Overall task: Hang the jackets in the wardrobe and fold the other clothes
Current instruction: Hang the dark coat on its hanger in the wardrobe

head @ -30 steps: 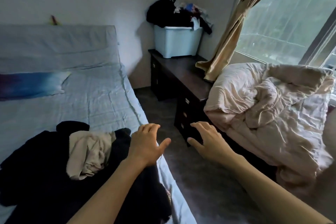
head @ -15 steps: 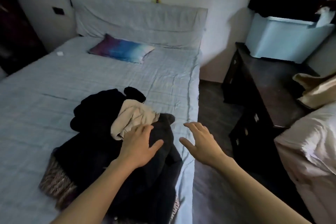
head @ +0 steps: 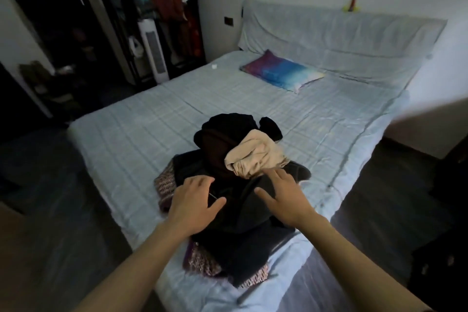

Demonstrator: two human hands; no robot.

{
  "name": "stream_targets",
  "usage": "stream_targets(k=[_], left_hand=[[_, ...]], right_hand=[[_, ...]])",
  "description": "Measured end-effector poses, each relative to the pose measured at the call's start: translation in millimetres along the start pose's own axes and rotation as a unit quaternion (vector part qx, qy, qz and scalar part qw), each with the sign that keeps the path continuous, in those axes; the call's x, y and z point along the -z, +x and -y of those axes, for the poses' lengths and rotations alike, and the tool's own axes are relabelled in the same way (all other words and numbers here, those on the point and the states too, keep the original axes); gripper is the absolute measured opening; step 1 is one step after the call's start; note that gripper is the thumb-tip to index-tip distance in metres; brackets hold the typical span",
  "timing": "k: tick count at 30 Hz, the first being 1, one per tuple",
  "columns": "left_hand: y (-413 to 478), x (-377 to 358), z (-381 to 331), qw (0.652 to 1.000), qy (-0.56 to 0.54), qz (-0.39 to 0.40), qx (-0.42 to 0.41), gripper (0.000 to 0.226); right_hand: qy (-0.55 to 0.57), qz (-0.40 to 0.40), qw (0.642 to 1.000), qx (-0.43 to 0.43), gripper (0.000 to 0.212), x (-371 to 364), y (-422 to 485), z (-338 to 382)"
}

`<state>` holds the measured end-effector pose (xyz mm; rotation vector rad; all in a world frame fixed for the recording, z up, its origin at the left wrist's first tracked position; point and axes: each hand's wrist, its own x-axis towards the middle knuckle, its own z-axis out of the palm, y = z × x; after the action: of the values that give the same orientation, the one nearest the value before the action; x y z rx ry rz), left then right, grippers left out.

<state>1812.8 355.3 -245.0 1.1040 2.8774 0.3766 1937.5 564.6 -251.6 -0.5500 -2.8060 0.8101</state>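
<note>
One dark pile of clothes (head: 220, 144) lies on the bed (head: 139, 121), one beige garment (head: 255, 157) at its 1 o'clock. Two hands hover over it, left hand (head: 195, 200) and right hand (head: 281, 197), each grip spread wide, holding nothing.

On the pale blue checked bed (head: 157, 119) lie black clothes (head: 222, 129), a beige top (head: 255, 157) and a pink-speckled knit (head: 164, 185); its pillow (head: 281, 72) fades purple to blue.

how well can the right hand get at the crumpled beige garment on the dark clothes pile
Probably yes: the right hand, open, is right at the near edge of the crumpled beige garment, which lies uncovered on top of the dark clothes pile.
</note>
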Motion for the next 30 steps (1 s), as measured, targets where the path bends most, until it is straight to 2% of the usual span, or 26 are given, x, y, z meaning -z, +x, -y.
stream_targets(k=[4,10,14,17,21,27,30], left_hand=[[-27,10,35,0.998,-0.034,-0.04,0.033,0.061],[-53,-8,47,0.992,-0.085,-0.036,0.089,0.06],[-56,-17,46,0.991,-0.076,-0.037,0.107,0.061],[-45,-26,46,0.985,-0.067,-0.04,0.154,0.067],[-15,-47,29,0.973,-0.047,-0.031,0.223,0.087],[29,-71,-28,0.948,-0.029,0.008,0.318,0.071],[32,-71,-42,0.931,-0.038,-0.015,0.364,0.081]], right_hand=[[0.001,0.021,1.0,0.019,0.059,-17,-4,28],[-0.039,0.08,0.994,0.068,0.064,-32,-4,35],[-0.017,0.088,0.99,0.109,0.062,-37,23,28],[0.012,0.111,0.984,0.137,0.06,-46,53,18],[0.025,0.17,0.965,0.197,0.06,-60,103,-11],[0.005,0.223,0.934,0.281,0.061,-48,185,-43],[0.005,0.225,0.922,0.313,0.06,-43,211,-43]])
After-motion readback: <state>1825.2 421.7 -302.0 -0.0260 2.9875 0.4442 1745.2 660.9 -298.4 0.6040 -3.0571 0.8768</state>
